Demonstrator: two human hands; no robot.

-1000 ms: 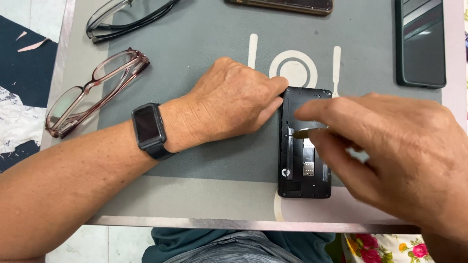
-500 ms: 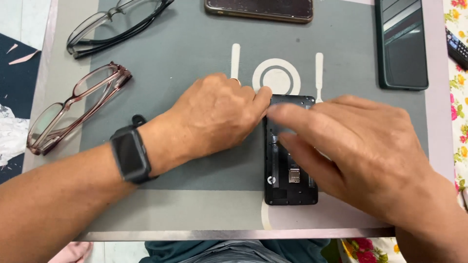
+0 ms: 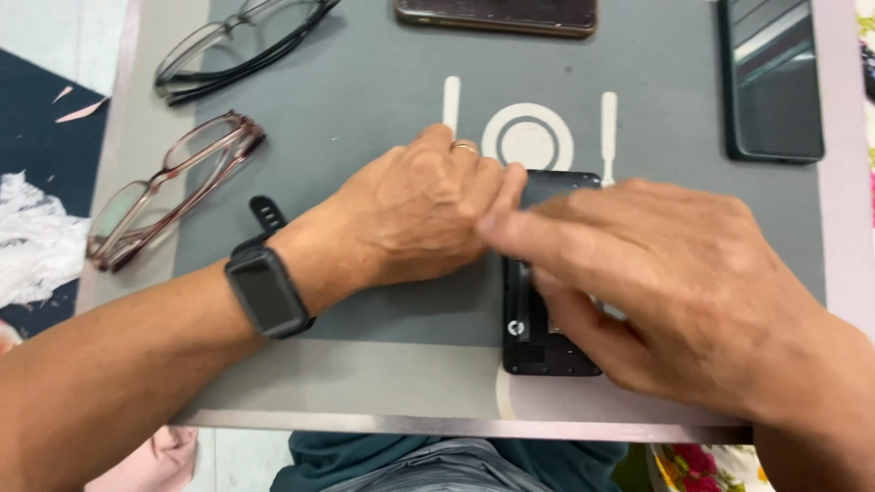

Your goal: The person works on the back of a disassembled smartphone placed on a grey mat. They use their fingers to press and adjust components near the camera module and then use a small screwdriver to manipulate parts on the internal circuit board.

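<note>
A black opened phone [image 3: 538, 337] lies back-up on the grey work mat [image 3: 365, 137], its insides showing near the lower end. My left hand [image 3: 415, 214], with a ring and a dark smartwatch on the wrist, rests against the phone's left edge and holds it steady. My right hand [image 3: 656, 278] lies over the phone's middle and right side, index finger stretched left across it. Whether the right fingers pinch a small tool is hidden.
Two pairs of glasses lie at the left: a dark-framed pair [image 3: 237, 41] and a brown-framed pair [image 3: 173, 191]. A phone [image 3: 497, 14] lies at the top edge, another dark phone [image 3: 770, 82] at the top right. The mat's near edge [image 3: 456, 424] is close to my body.
My right hand has slid left over the phone, now covering most of it. My left hand stays on the phone's left edge. The view has shifted slightly.
</note>
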